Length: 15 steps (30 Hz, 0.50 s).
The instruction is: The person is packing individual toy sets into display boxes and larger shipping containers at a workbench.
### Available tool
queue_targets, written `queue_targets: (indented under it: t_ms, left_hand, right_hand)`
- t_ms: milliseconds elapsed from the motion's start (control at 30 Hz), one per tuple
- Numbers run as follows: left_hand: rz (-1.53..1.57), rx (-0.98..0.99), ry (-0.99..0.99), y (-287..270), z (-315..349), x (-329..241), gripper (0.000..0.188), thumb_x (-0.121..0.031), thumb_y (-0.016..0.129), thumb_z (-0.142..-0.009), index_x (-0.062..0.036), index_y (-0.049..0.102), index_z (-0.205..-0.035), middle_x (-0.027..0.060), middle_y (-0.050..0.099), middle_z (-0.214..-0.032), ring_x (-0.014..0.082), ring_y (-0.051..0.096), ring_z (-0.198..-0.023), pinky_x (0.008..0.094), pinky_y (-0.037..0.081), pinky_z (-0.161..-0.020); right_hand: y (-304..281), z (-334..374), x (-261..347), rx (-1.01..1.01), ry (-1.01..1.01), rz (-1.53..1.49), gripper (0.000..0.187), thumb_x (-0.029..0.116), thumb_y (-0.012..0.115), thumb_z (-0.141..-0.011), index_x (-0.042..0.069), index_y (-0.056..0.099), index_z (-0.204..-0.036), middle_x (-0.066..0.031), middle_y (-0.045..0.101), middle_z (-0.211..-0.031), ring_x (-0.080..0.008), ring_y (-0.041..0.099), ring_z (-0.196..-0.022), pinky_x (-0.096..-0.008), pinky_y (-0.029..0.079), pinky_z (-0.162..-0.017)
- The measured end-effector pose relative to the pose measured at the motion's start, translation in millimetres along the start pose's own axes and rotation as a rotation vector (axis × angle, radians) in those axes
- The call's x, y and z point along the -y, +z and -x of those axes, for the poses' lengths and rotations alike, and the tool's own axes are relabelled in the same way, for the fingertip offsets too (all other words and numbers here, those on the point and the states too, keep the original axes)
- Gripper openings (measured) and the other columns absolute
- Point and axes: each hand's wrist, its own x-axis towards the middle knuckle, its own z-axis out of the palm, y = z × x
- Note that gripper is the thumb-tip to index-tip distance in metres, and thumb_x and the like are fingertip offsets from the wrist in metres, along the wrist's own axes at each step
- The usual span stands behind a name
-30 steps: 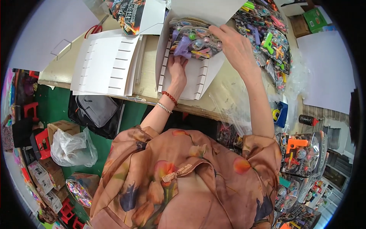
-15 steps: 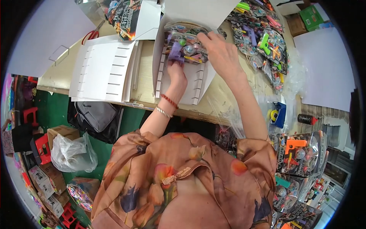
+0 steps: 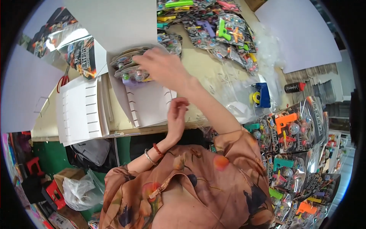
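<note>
A white cardboard box [image 3: 150, 108] with slotted side strips stands at the table's front edge, its tall lid raised. In its far end sit several carded toy packs [image 3: 129, 61] with clear blisters; a purple toy gun shows in the front one. My right hand [image 3: 164, 68] is over these packs, fingers stretched leftward and slightly blurred; no grip on a pack shows. My left hand [image 3: 177, 116] is by the box's near right corner, fingers loosely bent and apart, holding nothing. A red bead bracelet and a pale bangle circle that wrist.
Slotted white card sheets [image 3: 80, 108] are stacked left of the box, near red-handled scissors [image 3: 63, 81]. Heaped toy packs [image 3: 228, 32] cover the back of the table. A blue tape dispenser [image 3: 263, 95] stands right, with clear plastic around it. More packs [image 3: 291, 131] are piled at my right.
My left hand has let go of the purple-gun pack and come out of the box to its near right corner. My right hand stays over the packs. The view has shifted rightward.
</note>
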Motion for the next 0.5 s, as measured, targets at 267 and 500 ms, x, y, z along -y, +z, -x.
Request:
queue_targets:
  t_ms: [267,500]
  left_hand:
    - [0.155,-0.241,-0.329,105,-148,59,0.051,-0.015,0.06,-0.083,-0.0006,0.037,-0.126,0.0108,0.046,-0.122,0.0192,0.046,-0.111,0.0345,0.043,-0.088]
    - [-0.057,-0.585,-0.311,134,-264,90,0.058,-0.023,0.06,-0.085,0.0038,0.033,-0.128,0.0243,0.046,-0.125,0.0376,0.048,-0.113,0.0411,0.038,-0.094]
  right_hand:
    - [-10,150,-209,-0.354,0.829,0.134,0.045,0.018,0.068,-0.076,0.005,0.055,-0.117,-0.0184,0.058,-0.105,-0.0319,0.053,-0.102,-0.0405,0.042,-0.087]
    - [19,154,-272,0.369,0.564,0.722,0.07,0.009,0.056,-0.078,0.015,0.026,-0.142,-0.0197,0.028,-0.142,-0.0424,0.028,-0.129,-0.0642,0.027,-0.096]
